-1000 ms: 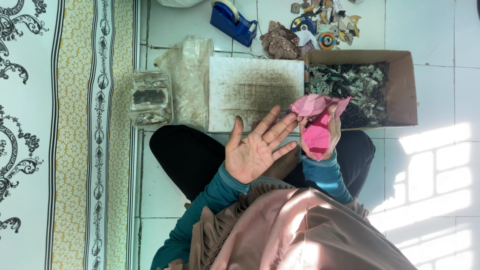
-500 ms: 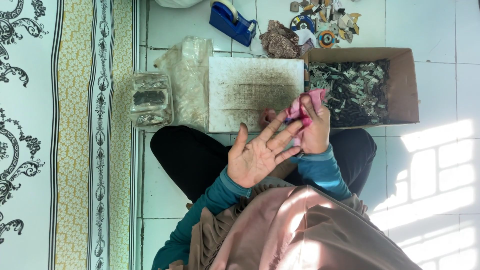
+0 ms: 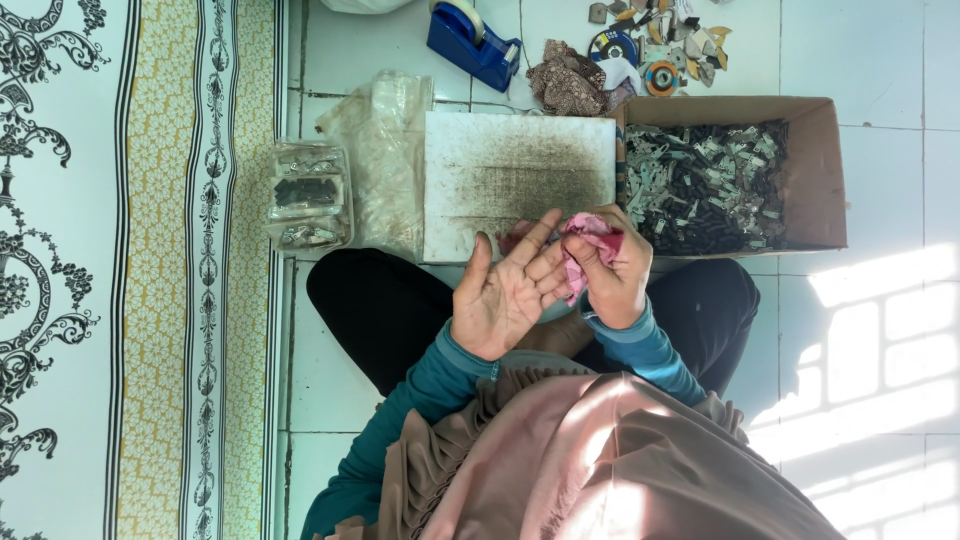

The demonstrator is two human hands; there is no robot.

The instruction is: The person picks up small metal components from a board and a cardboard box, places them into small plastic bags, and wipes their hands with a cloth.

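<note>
A: Status of my left hand (image 3: 503, 305)?

B: Palm up over the lap, fingers spread and loosely extended, holding nothing. Its fingertips touch the pink cloth (image 3: 588, 250).

A: And my right hand (image 3: 612, 275)?

B: Fingers curled and pinching the pink cloth, which is now bunched into a small wad against the left fingertips. One second ago the cloth hung open and larger in the right hand, apart from the left palm. The wad has since closed in on the left fingers, so I judge the work in hand is wiping those fingers.

A: Edges around the hands?

B: Directly ahead lies the white board (image 3: 518, 185), its near edge just beyond the fingertips. To its right, touching it, stands the cardboard box (image 3: 825, 175) filled with small dark and pale metal parts. To its left lie a clear plastic bag (image 3: 385, 160) and a clear tub (image 3: 310, 195).

A: Open room?

B: Bare tile to the right of the knees, sunlit. The patterned mat (image 3: 130, 270) lies well apart on the left.
</note>
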